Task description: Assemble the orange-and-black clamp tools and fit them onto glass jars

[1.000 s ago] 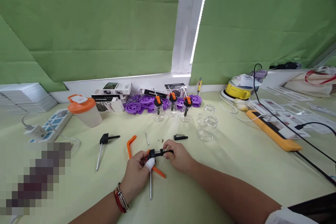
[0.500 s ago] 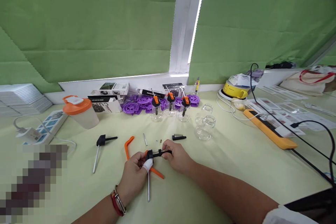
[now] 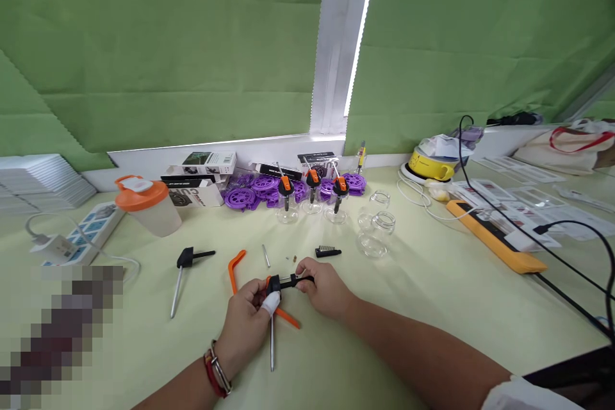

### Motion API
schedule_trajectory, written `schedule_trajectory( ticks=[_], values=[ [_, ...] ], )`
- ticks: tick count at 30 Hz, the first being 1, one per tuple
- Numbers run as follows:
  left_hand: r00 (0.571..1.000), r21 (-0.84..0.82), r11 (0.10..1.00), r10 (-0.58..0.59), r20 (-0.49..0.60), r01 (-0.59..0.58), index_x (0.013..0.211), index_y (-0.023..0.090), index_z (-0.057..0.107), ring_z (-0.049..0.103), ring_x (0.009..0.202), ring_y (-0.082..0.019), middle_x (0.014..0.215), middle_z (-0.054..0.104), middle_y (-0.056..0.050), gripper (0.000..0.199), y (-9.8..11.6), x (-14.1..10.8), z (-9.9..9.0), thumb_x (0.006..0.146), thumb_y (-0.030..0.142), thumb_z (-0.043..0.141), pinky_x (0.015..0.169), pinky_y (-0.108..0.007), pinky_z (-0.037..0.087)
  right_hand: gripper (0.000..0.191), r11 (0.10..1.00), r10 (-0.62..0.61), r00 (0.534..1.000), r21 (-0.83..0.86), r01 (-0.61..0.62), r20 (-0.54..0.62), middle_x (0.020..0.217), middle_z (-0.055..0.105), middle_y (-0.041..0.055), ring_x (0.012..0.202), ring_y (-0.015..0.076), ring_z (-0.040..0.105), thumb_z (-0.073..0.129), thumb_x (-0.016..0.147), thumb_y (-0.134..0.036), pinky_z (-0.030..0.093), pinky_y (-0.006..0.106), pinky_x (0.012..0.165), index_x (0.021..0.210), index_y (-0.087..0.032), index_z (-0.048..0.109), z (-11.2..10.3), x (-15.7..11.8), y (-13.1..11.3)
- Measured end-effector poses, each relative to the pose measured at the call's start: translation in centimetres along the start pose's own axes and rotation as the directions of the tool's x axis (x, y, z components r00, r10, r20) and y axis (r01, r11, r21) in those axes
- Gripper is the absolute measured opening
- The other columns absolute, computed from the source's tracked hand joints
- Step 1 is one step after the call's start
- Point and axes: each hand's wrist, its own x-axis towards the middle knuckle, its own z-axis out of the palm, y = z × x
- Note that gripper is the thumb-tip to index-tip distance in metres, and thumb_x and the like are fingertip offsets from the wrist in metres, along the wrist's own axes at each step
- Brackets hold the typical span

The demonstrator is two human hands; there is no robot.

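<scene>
My left hand [image 3: 247,314], its thumb wrapped in white, grips a black sprayer head [image 3: 273,284] with a metal tube [image 3: 272,349] pointing down toward me. My right hand [image 3: 323,286] pinches the black stem [image 3: 291,281] sticking out of the head's right side; a thin metal rod runs along it. Under and beside the left hand are orange lever pieces [image 3: 235,266], partly hidden. A small metal pin [image 3: 266,255], tiny loose bits [image 3: 295,259] and a black part with a spring [image 3: 328,250] lie just beyond the hands.
Another black head with a tube [image 3: 185,259] lies to the left. Behind stand glass jars with orange-black tops [image 3: 341,189], open glass jars [image 3: 372,245], purple discs [image 3: 241,198] and an orange-lidded shaker [image 3: 156,214]. An orange power strip [image 3: 519,259] with cables lies right.
</scene>
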Motion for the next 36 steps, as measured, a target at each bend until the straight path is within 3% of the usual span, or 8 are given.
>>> schedule_trajectory(
  ticks=[7, 13, 25, 36],
  values=[
    [0.998, 0.031, 0.997, 0.067, 0.010, -0.067, 0.091, 0.017, 0.065, 0.060, 0.076, -0.020, 0.083, 0.066, -0.005, 0.028, -0.62, 0.21, 0.18, 0.074, 0.039, 0.062, 0.069, -0.031, 0.048, 0.015, 0.996, -0.004, 1.000, -0.088, 0.006, 0.013, 0.072, 0.061, -0.0001, 0.063, 0.0137, 0.051, 0.054, 0.077, -0.017, 0.033, 0.024, 0.056, 0.091, -0.021, 0.057, 0.13, 0.17, -0.23],
    [0.999, 0.026, 0.999, 0.038, 0.018, -0.038, 0.092, 0.017, 0.064, 0.060, 0.075, -0.019, 0.082, 0.067, -0.004, 0.028, -0.70, 0.41, 0.01, 0.075, 0.039, 0.062, 0.068, -0.030, 0.048, 0.024, 0.999, -0.047, 0.999, -0.016, 0.047, -0.003, 0.070, 0.058, -0.0031, 0.062, 0.0129, 0.050, 0.055, 0.076, -0.016, 0.034, 0.023, 0.057, 0.098, -0.023, 0.049, -0.02, 0.01, -0.17],
    [1.000, 0.007, 1.000, 0.017, 0.020, -0.017, 0.090, 0.017, 0.064, 0.060, 0.076, -0.019, 0.081, 0.067, -0.004, 0.030, -0.03, 0.12, -0.01, 0.073, 0.041, 0.063, 0.068, -0.030, 0.048, 0.015, 0.998, -0.050, 0.999, 0.038, 0.049, 0.012, 0.064, 0.053, -0.0048, 0.057, 0.0113, 0.044, 0.053, 0.076, -0.017, 0.031, 0.022, 0.054, 0.089, -0.023, 0.050, 0.03, 0.13, 0.13],
    [1.000, -0.005, 1.000, 0.009, 0.010, -0.009, 0.089, 0.017, 0.064, 0.061, 0.075, -0.019, 0.081, 0.068, -0.004, 0.030, 0.06, 0.17, 0.05, 0.072, 0.042, 0.063, 0.069, -0.030, 0.048, 0.019, 0.994, -0.055, 0.998, 0.094, 0.055, -0.010, 0.067, 0.054, -0.0042, 0.059, 0.0116, 0.046, 0.052, 0.076, -0.016, 0.034, 0.022, 0.057, 0.093, -0.022, 0.051, 0.13, -0.03, 0.19]
  ],
)
